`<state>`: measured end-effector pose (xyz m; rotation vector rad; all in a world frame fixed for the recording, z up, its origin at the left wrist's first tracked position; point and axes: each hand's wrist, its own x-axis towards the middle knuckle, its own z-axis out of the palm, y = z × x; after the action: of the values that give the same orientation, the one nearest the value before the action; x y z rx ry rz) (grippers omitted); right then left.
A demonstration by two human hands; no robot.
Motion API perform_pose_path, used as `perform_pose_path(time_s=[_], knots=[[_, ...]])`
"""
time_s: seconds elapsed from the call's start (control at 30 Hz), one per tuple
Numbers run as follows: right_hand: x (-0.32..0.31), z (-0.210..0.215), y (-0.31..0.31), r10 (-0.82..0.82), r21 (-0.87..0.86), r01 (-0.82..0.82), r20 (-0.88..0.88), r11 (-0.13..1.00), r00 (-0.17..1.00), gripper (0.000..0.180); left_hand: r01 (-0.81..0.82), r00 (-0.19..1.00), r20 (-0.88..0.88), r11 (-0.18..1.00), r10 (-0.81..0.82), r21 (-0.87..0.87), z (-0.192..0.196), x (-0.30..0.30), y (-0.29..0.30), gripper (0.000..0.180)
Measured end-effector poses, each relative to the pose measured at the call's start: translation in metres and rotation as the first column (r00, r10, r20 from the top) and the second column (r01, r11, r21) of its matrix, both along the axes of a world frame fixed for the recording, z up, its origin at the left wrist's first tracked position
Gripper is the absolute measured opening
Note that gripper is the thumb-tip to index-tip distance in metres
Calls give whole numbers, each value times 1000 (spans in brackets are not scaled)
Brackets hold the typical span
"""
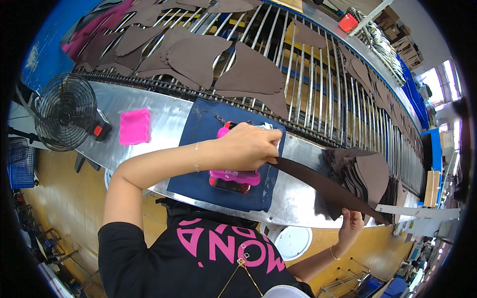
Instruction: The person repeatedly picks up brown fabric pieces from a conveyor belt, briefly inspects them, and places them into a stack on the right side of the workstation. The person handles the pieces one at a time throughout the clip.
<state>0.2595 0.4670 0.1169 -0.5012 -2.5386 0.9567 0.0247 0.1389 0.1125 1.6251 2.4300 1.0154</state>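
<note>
My left hand (248, 146) reaches across the blue mat (194, 174), its fingers pinched on one end of a dark brown sheet piece (318, 181). The piece stretches to the right over the metal table, seen nearly edge-on. At its lower right edge my right hand (351, 229) grips it between thumb and fingers. Behind it stands a stack of similar brown pieces (372, 171), partly covered by the held one. Under my left wrist lies a pink and black-red object (233, 179), mostly hidden, so I cannot tell its kind.
Beyond the metal table (169, 107) runs a conveyor of metal rods (298, 74) carrying several flat brown pieces (196, 52). A black fan (65, 113) and a pink square pad (134, 126) are at the left. A white bar (417, 212) juts in at the right; a white round stool (293, 243) stands below.
</note>
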Motion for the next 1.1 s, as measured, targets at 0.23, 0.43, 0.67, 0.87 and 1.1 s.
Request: perform_pose_path(time_s=[0.23,0.43,0.67,0.87,1.1], knots=[[-44,41,12,-30,281,151,-392,948,919,28,-13,865,-457,918,209,396,78,-83,57,5],[-156,63,-54,141,14,-141,-57,990,988,24,38,399,-877,951,268,307,137,-119,70,3],[-301,-46,-112,309,-517,-364,-192,775,931,11,-49,396,-869,952,297,303,131,-141,54,22],[-379,-130,-99,257,-847,-199,-77,493,963,18,-261,525,-661,840,537,475,142,-125,-14,41],[-410,-154,-101,187,-944,37,103,327,977,12,-461,699,-374,784,610,416,101,-102,-83,51]])
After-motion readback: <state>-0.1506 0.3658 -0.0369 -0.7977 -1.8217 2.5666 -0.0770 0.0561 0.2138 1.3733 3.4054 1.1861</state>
